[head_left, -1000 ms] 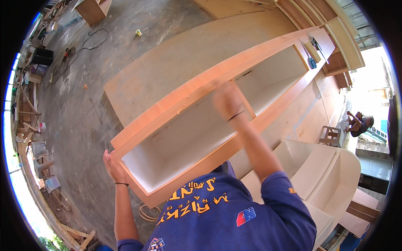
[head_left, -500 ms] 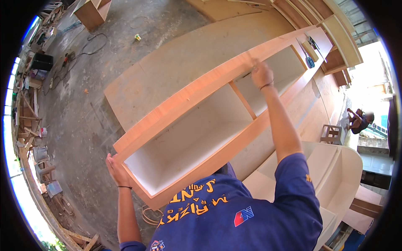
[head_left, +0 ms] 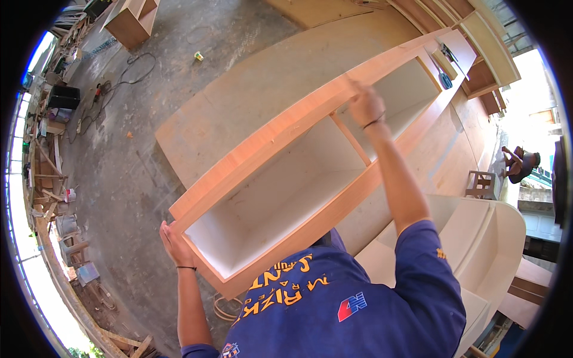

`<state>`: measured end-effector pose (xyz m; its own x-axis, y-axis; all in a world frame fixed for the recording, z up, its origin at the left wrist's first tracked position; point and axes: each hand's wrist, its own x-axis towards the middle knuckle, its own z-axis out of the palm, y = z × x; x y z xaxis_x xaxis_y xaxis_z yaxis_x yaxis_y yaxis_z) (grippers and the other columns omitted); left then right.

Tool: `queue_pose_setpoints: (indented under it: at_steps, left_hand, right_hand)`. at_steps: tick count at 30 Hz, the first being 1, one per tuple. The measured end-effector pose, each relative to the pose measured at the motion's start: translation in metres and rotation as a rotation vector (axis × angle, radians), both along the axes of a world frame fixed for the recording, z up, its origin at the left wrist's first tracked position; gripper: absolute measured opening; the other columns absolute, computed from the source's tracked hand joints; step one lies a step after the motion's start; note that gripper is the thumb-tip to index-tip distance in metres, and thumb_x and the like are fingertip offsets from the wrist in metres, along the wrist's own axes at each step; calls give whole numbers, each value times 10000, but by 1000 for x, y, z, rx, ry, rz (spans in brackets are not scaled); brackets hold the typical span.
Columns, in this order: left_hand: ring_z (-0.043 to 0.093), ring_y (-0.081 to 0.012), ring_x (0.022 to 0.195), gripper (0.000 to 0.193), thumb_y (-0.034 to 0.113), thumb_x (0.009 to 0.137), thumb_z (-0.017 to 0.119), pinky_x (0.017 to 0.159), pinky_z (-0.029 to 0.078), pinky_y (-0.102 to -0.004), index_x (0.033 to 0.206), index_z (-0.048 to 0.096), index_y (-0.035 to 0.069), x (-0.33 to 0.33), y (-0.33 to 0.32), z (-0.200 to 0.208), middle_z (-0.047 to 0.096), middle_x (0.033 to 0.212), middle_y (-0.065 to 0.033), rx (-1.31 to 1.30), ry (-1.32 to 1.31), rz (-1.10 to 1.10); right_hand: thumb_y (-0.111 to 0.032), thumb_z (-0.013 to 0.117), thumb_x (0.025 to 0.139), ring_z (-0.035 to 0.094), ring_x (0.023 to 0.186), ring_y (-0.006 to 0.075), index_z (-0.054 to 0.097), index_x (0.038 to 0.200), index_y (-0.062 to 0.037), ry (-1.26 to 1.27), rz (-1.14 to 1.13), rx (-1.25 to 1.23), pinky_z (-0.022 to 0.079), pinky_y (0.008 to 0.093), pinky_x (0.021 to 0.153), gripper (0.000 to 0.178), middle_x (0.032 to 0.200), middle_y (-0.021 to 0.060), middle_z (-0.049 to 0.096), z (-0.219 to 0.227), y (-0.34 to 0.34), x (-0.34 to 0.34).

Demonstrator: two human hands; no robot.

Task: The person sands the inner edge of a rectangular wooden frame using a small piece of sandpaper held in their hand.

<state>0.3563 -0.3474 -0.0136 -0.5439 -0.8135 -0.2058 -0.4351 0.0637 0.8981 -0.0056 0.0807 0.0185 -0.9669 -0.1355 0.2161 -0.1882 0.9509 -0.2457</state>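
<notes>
A long wooden cabinet (head_left: 285, 224) lies before me with its open side up, white inside and split by a thin wooden divider (head_left: 350, 139). My left hand (head_left: 175, 246) rests against its left end, fingers stretched out along the corner. Above the far rim (head_left: 298, 115), just beyond the divider, is my right hand (head_left: 366, 106). Motion smears its fingers, so I cannot make out whether they hold anything. On the cabinet's far right end lie a blue-handled tool (head_left: 444, 80) and a dark tool (head_left: 449, 52) beside a small wooden piece.
A large brown board (head_left: 239, 95) lies on the concrete floor behind the cabinet. A pale curved cabinet (head_left: 483, 238) stands at the right. Beyond it a person (head_left: 520, 164) crouches near a small stool (head_left: 481, 184). A cable (head_left: 119, 80) runs across the floor at the left.
My right hand has shifted a little left and up along the far rim. The whole view has moved slightly; my left hand stays at the cabinet's left end.
</notes>
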Motion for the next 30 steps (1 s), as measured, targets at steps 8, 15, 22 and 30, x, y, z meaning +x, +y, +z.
queue_pose_setpoints:
  at_steps: [8, 15, 22, 30]
  left_hand:
    - [518, -214, 1124, 523, 437, 967, 511, 982, 394, -328, 1223, 513, -20, 5, -8, -9, 552, 1216, -133, -153, -124, -77]
    - [528, -248, 1126, 599, 480, 935, 555, 974, 407, -345, 1233, 504, -38, 1, 3, 11, 551, 1233, -164, -143, -136, -54]
    - [532, -254, 1126, 603, 486, 934, 552, 970, 413, -348, 1241, 503, -31, 4, -8, -6, 550, 1238, -170, -85, -133, -60]
    - [527, -254, 1135, 601, 475, 937, 556, 981, 404, -345, 1238, 504, -43, 8, -6, -8, 547, 1246, -167, -133, -111, -48]
  right_hand:
    - [-51, 510, 802, 612, 956, 301, 611, 1151, -121, -36, 436, -180, 516, 399, 811, 369, 1011, 115, 628, -8, -86, 86]
    - [-24, 558, 814, 614, 927, 314, 639, 1146, -132, 136, 357, -382, 522, 374, 782, 358, 1045, 126, 645, -3, -71, 76]
    - [-101, 527, 837, 619, 979, 318, 574, 1259, -195, -89, 125, 72, 519, 396, 837, 435, 1062, 139, 636, 8, 12, -4]
    - [-77, 489, 835, 604, 1025, 327, 635, 1172, -162, -77, 174, -59, 500, 402, 892, 376, 1101, 137, 641, 25, -1, -2]
